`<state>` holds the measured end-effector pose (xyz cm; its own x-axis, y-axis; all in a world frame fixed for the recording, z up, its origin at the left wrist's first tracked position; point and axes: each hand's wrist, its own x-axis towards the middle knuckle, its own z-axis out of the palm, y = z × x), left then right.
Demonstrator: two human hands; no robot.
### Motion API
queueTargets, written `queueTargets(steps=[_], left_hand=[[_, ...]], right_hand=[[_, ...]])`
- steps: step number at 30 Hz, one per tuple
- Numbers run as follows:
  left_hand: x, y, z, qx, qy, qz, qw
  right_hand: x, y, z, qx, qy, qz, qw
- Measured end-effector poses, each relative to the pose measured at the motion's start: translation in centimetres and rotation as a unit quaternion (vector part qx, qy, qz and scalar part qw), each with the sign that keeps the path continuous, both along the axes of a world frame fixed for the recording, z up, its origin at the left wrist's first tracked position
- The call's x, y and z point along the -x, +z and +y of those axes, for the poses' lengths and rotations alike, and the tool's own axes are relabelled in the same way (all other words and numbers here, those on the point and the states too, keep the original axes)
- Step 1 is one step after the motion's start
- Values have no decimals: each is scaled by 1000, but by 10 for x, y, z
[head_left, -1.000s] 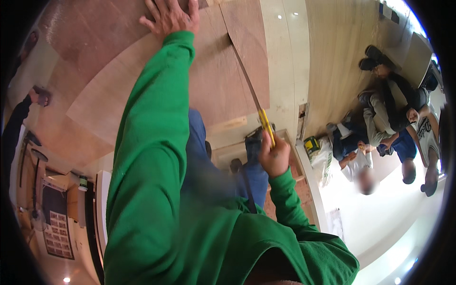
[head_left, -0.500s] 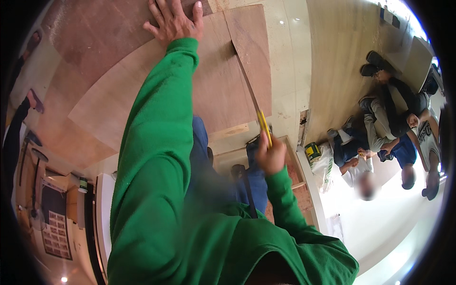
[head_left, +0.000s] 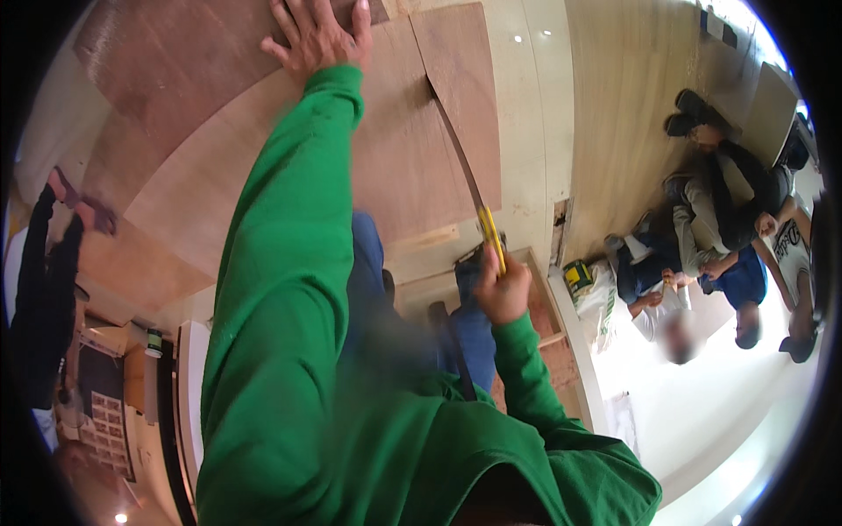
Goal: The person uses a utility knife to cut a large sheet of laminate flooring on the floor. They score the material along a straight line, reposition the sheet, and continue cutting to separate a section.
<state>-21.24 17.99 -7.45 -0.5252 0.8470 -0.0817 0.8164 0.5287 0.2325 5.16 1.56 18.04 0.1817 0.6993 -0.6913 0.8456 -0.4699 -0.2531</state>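
Note:
My left hand rests with fingers spread on reddish-brown plywood at the top, where boards overlap. My right hand grips the yellow handle of a handsaw, below and right of my left hand. The long saw blade runs up from the handle into a cut in the pale pink plywood piece; a straight line or slit continues from the blade's tip to the piece's far edge. My legs in blue jeans show beneath the board, partly behind my green left sleeve.
Several people sit along the right side, beside a white sack and a dark green-yellow container. A person in dark trousers is at the far left. A wooden frame lies below my right hand, around my legs.
The person at the left has stepped further into view, with more of the legs showing. The saw, my hands and the board have shifted only slightly in view.

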Motion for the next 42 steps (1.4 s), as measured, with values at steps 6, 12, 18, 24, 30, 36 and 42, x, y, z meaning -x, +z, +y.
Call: queueTargets(steps=[6, 12, 18, 24, 30, 36, 42], left_hand=[[1, 1, -6, -11, 6, 7, 1000], [1, 4, -4, 3, 1, 1, 1000], [5, 5, -3, -4, 5, 1, 1000], [1, 5, -3, -6, 9, 1, 1000], [0, 5, 0, -7, 11, 1, 1000], [-2, -4, -4, -9, 4, -7, 1000], [2, -19, -3, -47, -9, 8, 999]], right_hand=[[-5, -81, -15, -87, -18, 89, 992], [-12, 41, -25, -11, -12, 24, 1000], [21, -87, 15, -39, -38, 40, 998], [-7, -14, -22, -30, -14, 38, 999], [2, -13, -2, 11, 5, -4, 1000], [-3, -95, -6, -36, -29, 44, 998], [-16, -69, 23, 82, -104, 167, 977]])
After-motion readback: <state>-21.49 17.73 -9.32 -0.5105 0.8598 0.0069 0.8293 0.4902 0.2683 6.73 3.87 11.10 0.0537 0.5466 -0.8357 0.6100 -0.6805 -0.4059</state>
